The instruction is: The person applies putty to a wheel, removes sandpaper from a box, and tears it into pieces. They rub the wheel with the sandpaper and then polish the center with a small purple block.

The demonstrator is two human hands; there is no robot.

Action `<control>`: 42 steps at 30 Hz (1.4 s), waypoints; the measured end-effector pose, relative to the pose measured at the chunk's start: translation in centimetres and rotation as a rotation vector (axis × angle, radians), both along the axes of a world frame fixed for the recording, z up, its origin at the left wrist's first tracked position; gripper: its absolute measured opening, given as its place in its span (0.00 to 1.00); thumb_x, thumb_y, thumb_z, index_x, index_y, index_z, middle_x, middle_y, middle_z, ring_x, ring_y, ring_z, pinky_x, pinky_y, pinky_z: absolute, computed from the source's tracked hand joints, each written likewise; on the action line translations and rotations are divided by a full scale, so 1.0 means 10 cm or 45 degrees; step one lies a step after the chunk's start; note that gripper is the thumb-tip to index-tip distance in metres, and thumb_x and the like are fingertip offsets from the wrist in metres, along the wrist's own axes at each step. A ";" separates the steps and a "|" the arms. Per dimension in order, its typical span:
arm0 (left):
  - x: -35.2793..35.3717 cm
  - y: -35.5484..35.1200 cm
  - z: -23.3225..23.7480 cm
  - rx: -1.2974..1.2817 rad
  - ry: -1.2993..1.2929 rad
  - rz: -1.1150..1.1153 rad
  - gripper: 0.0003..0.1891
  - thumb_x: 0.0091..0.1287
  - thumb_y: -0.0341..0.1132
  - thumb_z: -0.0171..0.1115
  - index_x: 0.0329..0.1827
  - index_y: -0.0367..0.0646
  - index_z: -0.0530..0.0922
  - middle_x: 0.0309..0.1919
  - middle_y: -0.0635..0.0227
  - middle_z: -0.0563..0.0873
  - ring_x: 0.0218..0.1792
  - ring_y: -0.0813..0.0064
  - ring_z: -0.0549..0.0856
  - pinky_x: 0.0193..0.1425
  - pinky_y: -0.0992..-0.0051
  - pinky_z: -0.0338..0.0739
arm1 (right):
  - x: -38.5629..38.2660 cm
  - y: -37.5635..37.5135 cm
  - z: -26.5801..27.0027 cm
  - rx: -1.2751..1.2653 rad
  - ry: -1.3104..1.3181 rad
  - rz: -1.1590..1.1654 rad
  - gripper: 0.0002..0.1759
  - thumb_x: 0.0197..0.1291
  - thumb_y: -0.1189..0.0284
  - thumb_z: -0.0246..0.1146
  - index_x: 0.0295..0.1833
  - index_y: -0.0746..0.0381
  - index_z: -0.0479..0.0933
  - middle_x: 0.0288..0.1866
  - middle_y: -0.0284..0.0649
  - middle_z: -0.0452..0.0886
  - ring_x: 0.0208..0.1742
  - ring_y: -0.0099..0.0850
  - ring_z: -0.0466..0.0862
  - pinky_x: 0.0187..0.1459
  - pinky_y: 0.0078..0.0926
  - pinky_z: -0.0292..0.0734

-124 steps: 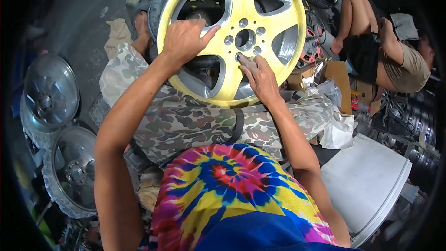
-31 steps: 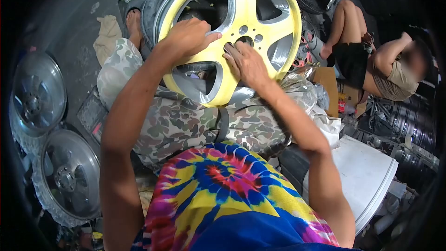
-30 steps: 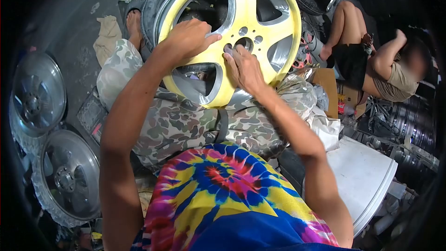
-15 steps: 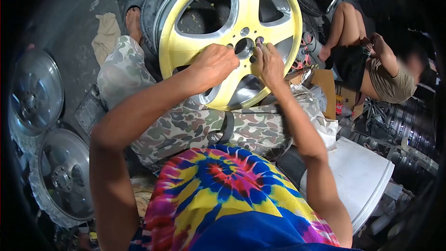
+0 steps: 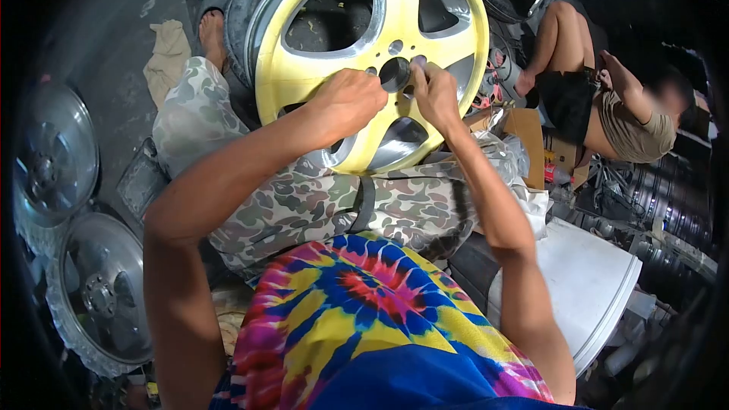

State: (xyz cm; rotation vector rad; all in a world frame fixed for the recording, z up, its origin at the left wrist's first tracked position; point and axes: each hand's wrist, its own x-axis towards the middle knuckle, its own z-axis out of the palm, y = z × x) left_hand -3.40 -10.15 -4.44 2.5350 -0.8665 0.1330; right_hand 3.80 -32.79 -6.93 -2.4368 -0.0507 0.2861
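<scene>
A wheel rim [image 5: 400, 0] stands tilted in front of my knees, its face covered in yellow and its spoke edges bare metal. My left hand [image 5: 349, 102] rests against the rim just left of the round centre hole, fingers curled and pressed together. What its fingertips hold, if anything, is hidden. On the other side of the hole my right hand [image 5: 436, 95] pinches at the hub with thumb and forefinger. Something small and dark shows at those fingertips, too small to name.
Bare metal rims [image 5: 102, 288] lean at the left. A beige cloth [image 5: 167, 57] lies on the floor. At the right are a white bucket [image 5: 585, 281], a cardboard box [image 5: 525, 140] and a seated person [image 5: 630, 118]. A tyre [image 5: 247, 30] lies behind the yellow rim.
The view has shifted slightly, so the rim appears a little further left and up. Both hands stay at the hub, and the right fingers have bent into a tighter pinch.
</scene>
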 end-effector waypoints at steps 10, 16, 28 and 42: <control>0.01 0.07 -0.06 -0.173 -0.091 0.040 0.05 0.57 0.25 0.64 0.24 0.39 0.83 0.27 0.52 0.85 0.34 0.52 0.88 0.39 0.57 0.81 | 0.37 -0.45 0.31 -0.874 -0.785 1.336 0.28 0.63 0.71 0.64 0.70 0.58 0.77 0.53 0.37 0.82 0.51 0.33 0.84 0.51 0.31 0.80; 0.08 0.05 0.01 0.003 0.185 0.047 0.06 0.64 0.31 0.66 0.32 0.36 0.85 0.34 0.51 0.87 0.40 0.51 0.89 0.46 0.56 0.82 | -0.10 -0.39 0.19 0.156 0.226 0.177 0.16 0.75 0.66 0.62 0.58 0.64 0.85 0.39 0.46 0.81 0.34 0.43 0.83 0.41 0.44 0.78; 0.24 0.36 0.24 -0.225 0.249 0.187 0.15 0.71 0.42 0.66 0.36 0.37 0.87 0.33 0.50 0.88 0.40 0.45 0.87 0.47 0.53 0.81 | -0.66 -0.08 -0.25 -0.236 -0.365 0.415 0.14 0.73 0.73 0.63 0.60 0.65 0.82 0.31 0.42 0.77 0.29 0.35 0.76 0.36 0.36 0.75; 0.28 0.34 0.26 -0.192 0.350 0.197 0.16 0.72 0.42 0.65 0.40 0.35 0.88 0.35 0.48 0.89 0.40 0.44 0.87 0.48 0.53 0.80 | 0.09 -0.36 0.25 -0.717 -0.443 1.344 0.19 0.65 0.73 0.60 0.61 0.59 0.83 0.53 0.39 0.84 0.53 0.37 0.84 0.55 0.34 0.80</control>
